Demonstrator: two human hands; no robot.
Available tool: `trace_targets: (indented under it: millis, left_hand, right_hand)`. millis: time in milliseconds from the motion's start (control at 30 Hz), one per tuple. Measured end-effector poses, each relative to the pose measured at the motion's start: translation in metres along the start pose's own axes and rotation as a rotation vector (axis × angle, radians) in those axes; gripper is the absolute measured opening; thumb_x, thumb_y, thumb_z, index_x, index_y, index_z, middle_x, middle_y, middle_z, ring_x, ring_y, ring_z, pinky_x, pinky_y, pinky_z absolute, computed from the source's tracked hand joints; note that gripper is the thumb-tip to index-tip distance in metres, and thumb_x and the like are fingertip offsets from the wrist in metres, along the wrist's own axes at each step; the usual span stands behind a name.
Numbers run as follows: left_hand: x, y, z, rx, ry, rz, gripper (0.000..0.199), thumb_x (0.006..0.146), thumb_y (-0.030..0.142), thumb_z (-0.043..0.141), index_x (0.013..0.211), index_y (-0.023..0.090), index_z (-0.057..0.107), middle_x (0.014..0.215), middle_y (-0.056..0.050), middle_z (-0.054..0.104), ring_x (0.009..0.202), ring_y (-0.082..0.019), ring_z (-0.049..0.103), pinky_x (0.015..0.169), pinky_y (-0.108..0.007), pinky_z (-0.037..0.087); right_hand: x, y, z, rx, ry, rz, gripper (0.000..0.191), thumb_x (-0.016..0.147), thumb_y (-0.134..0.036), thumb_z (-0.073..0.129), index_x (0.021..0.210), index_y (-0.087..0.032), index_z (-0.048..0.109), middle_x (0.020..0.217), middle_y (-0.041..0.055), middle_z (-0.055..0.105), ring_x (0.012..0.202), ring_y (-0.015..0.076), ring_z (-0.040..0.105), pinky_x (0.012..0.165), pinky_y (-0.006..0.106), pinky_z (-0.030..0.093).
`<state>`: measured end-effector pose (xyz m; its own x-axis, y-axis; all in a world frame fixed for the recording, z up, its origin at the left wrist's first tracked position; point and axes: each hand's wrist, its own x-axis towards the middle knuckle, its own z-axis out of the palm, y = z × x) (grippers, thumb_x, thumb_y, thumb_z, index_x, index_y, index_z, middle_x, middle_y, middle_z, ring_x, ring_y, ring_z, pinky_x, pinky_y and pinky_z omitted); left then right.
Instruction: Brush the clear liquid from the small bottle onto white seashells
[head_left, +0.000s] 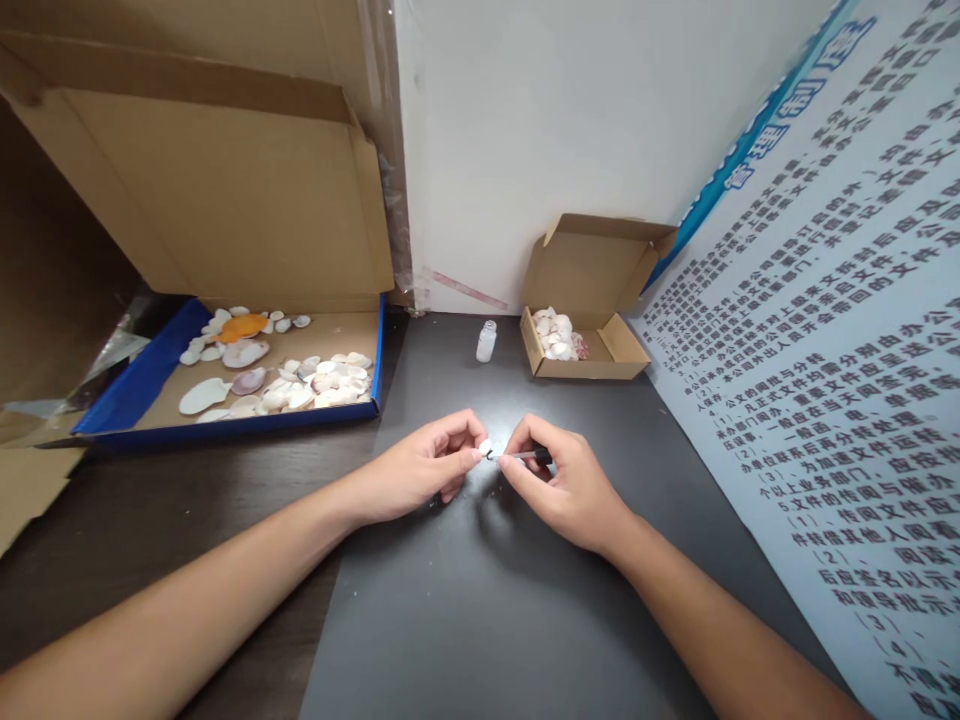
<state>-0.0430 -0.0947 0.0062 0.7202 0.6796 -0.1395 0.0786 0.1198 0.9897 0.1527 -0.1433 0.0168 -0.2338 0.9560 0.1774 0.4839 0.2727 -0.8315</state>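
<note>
Pinched between the thumb and fingers of my left hand (435, 460) is a small white shell (485, 446). My right hand (559, 480) is closed around a thin, pale-shafted tool with a black end (541, 456), held nearly level. Its tip points left and meets or almost meets the shell; a small dark spot shows there, too small to make out. Both hands are close together above the dark grey mat (450, 620). Behind them stands a small clear bottle (487, 342) with whitish contents and no cap visible on it.
On the left, a blue-edged cardboard box (247, 432) with its lid raised holds several shells (330, 383) and an orange piece (241, 328). A smaller open carton (585, 368) with white shells (553, 335) stands back right. A printed board (840, 380) borders the right side.
</note>
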Motion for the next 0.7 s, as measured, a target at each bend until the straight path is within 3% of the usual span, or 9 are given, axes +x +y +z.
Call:
trace_targets:
  millis: [700]
  left_hand:
    - [-0.0015, 0.0012, 0.0022, 0.139, -0.009, 0.016, 0.022, 0.095, 0.041, 0.051, 0.089, 0.02, 0.048, 0.066, 0.007, 0.043, 0.054, -0.008, 0.042, 0.051, -0.02, 0.035]
  right_hand:
    - [0.0023, 0.0013, -0.0025, -0.033, 0.13, 0.008, 0.016, 0.087, -0.024, 0.057, 0.074, -0.021, 0.048, 0.06, -0.0057, 0.046, 0.053, 0.0104, 0.042, 0.052, 0.023, 0.034]
